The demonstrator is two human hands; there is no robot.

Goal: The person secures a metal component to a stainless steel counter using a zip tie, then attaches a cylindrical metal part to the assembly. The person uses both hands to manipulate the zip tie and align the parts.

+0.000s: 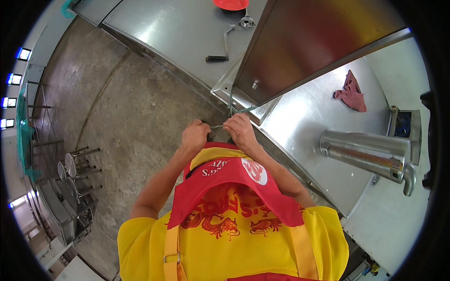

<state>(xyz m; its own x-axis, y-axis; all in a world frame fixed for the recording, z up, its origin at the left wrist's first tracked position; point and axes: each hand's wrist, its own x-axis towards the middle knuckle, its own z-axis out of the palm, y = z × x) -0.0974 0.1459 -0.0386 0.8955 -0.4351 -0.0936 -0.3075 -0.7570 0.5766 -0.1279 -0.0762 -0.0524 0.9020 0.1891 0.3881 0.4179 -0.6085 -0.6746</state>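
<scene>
My left hand [195,134] and my right hand [240,129] are close together in front of my apron [225,164]. Both are closed on a thin pale cord [217,127], and a short length of it stretches between them. Greenish cord [232,99] runs up from beside my right hand around the lower corner of a large steel panel [309,51], which reflects red and yellow. My right hand is nearest that corner and the steel tray-like ledge [268,111] below it. The cord's ends are hidden by my fingers.
A steel table [164,28] carries a crank with a black grip [217,59], a round metal fitting [246,21] and a red bowl [231,3]. On the right-hand steel surface [300,112] lie a dark red cloth [352,93] and a metal cylinder [363,152]. Stools [77,164] stand left.
</scene>
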